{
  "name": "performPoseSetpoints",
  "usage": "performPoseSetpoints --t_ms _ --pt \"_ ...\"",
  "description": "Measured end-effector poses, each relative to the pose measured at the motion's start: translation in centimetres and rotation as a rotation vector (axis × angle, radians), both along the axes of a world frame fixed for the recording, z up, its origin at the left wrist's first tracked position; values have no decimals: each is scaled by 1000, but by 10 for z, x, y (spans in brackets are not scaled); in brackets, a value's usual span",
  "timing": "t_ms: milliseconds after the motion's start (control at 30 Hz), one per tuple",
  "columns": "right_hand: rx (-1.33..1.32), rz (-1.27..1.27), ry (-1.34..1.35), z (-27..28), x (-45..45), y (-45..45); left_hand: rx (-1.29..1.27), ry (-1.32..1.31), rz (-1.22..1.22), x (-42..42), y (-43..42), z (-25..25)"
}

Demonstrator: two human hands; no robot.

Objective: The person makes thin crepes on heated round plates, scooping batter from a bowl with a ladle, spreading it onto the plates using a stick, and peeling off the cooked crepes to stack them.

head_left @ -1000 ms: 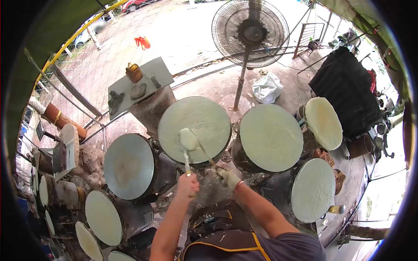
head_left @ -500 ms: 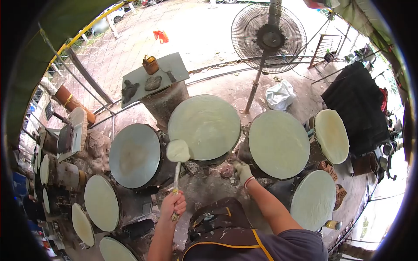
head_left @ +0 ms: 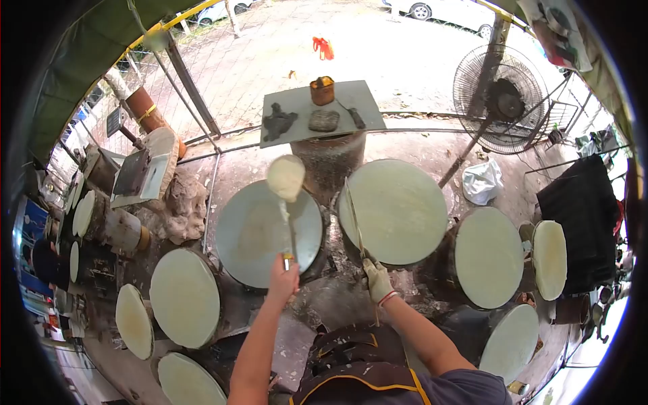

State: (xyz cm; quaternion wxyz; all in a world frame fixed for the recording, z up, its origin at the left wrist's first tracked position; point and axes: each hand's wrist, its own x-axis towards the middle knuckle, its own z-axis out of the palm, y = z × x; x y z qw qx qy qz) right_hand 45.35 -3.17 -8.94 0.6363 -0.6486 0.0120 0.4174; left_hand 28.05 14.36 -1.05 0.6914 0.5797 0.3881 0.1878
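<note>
My left hand (head_left: 285, 280) is closed round the handle of a ladle (head_left: 286, 179) whose round bowl is loaded with pale, thick batter. The ladle is over the far rim of a round grey griddle (head_left: 246, 236) with no batter layer on it. My right hand (head_left: 377, 279), in a pale work glove, grips a long thin stick (head_left: 354, 216) that lies along the left edge of another griddle. A pale green-white sheet of batter (head_left: 398, 209) covers that griddle's top.
Several more batter-covered griddles (head_left: 185, 297) stand on drums to both sides. Behind is a board (head_left: 310, 135) on a drum, bearing a small can (head_left: 322, 90) and dark cloths. A standing fan (head_left: 503, 98), a white plastic bag (head_left: 482, 182) and a black sheet (head_left: 580, 223) are at the right.
My view has turned left. The loaded ladle has moved forward over the bare griddle. My right hand, earlier low between the griddles, now holds the long stick at a griddle's edge.
</note>
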Motion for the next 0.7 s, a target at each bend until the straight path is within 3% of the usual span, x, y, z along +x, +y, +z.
performPoseSetpoints --t_ms 67,133,167,200,300,333,433,467,567,600,700 --pt "75 -29 -142 -22 -23 41 41 122 -75 5 32 -31" --pt "-92 33 -463 -48 -50 71 444 280 -85 -1 60 -85" --pt "-179 62 -620 -37 -60 84 648 355 -93 -3 70 -87" --pt "-428 244 -648 -22 -63 85 530 421 -128 -7 82 -87" --pt "-620 255 -610 -7 -72 98 581 575 -172 -18 120 -106" --pt "-553 193 -708 -7 -80 110 614 596 -175 -22 131 -107" --pt "-388 273 -468 -13 -74 164 693 655 -198 -31 160 -101" --pt "-78 124 116 -6 -72 173 706 677 -213 -37 169 -95" --pt "-182 18 -539 -39 -74 159 746 727 -236 -57 187 -77" --pt "-192 -120 -413 -72 -79 154 754 739 -231 -62 190 -75" --pt "-546 201 -446 3 -108 185 833 736 -216 -79 195 -89"
